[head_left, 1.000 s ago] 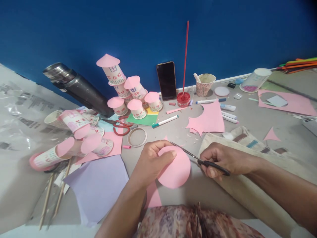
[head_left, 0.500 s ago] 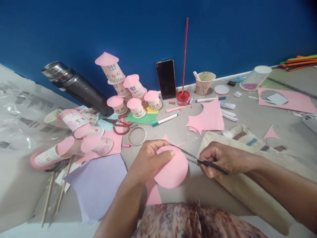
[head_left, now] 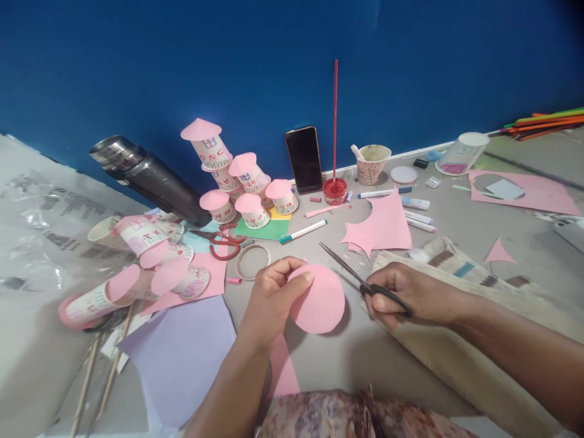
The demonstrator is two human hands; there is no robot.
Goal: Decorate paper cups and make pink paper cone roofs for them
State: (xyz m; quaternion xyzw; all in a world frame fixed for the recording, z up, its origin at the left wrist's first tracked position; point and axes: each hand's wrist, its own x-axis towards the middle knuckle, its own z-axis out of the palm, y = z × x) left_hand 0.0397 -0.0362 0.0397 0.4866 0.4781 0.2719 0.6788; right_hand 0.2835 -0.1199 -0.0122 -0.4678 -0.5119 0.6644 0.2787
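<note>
A round pink paper disc (head_left: pixel 320 302) is pinched at its upper left edge by my left hand (head_left: pixel 274 295), thumb on top. My right hand (head_left: pixel 404 291) is closed around the handles of black-handled scissors (head_left: pixel 349 268). Their blades point up and to the left, nearly together, and stand apart from the disc's edge. Under my left wrist lies a pink paper piece (head_left: pixel 281 368). Just beyond the hands is a pink sheet with curved cutouts (head_left: pixel 387 226).
Decorated paper-cup towers (head_left: pixel 210 146) with pink roofs stand behind, near a black flask (head_left: pixel 150 182) and a propped phone (head_left: pixel 304 159). Red-handled scissors (head_left: pixel 225 246), a tape roll (head_left: pixel 252 263) and purple paper (head_left: pixel 182 359) lie left. A cloth (head_left: pixel 420 322) is under my right arm.
The scissors have come away from the disc's upper edge and moved slightly right. A pink offcut no longer shows by the blades. The camera view has tilted up slightly.
</note>
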